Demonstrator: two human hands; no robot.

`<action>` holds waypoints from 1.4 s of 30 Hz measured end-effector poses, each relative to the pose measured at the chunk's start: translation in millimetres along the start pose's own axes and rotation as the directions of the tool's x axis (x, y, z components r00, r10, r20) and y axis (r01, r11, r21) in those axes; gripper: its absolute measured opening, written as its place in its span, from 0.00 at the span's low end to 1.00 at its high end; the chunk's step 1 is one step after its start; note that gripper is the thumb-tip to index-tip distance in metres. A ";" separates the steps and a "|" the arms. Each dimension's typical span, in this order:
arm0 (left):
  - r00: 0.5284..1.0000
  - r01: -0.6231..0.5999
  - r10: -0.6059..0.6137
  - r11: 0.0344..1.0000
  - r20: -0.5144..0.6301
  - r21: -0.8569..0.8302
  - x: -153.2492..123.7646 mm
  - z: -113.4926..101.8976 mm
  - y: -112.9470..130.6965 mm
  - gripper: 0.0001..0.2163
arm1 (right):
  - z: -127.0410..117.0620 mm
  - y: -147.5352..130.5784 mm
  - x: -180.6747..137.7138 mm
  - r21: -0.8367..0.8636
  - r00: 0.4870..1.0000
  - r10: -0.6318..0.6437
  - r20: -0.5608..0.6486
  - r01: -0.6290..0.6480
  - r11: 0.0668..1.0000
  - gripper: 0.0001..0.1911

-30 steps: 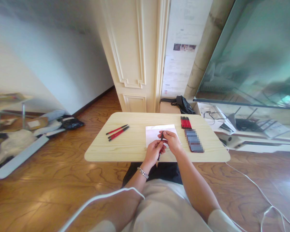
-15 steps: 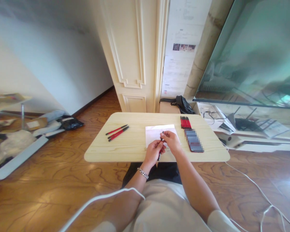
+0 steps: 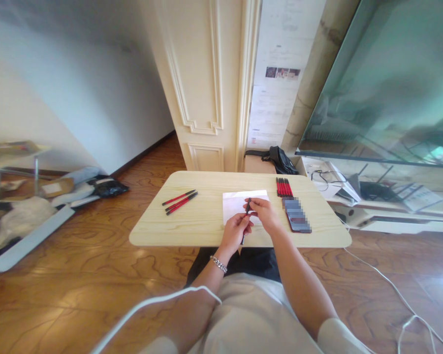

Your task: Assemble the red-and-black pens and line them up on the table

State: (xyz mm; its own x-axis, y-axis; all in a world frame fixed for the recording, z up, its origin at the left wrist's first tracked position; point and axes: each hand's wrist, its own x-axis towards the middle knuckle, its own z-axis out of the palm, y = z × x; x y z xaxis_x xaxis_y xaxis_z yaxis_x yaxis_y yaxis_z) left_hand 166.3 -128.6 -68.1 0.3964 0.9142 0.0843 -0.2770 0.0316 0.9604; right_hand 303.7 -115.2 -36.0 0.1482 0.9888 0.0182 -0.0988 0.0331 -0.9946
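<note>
My left hand is closed around a black-and-red pen, whose lower black end sticks out below the fingers. At the pen's upper black part, the fingertips of my right hand are pinched on it. Both hands are over a white sheet of paper, which they partly cover. To the left, a few red pens with black ends lie slanted on the table. On the right a row of several similar pens lies side by side, just above a phone with a blurred screen.
The light wooden table has rounded corners. A black bag rests on a box behind it. White cables run across the floor at right, and another white cable crosses in front of my left arm. Packages lie at left.
My right fingers have shifted slightly on the pen, and more of its upper black part and some red now show. My left hand stays nearly in place.
</note>
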 end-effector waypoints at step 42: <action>0.985 -0.055 0.031 0.988 -0.168 -0.144 -2.8 0.3 3.1 0.17 | 13.9 9.0 32.9 -0.739 0.986 -0.141 -0.086 0.032 0.673 0.18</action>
State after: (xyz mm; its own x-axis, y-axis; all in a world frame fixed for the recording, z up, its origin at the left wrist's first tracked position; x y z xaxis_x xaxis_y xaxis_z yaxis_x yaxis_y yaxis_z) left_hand 164.6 -131.2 -65.3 0.2348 0.9697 0.0677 -0.4217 0.0389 0.9059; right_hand 294.0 -80.3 -43.0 0.2448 0.9581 0.1490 0.6649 -0.0540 -0.7450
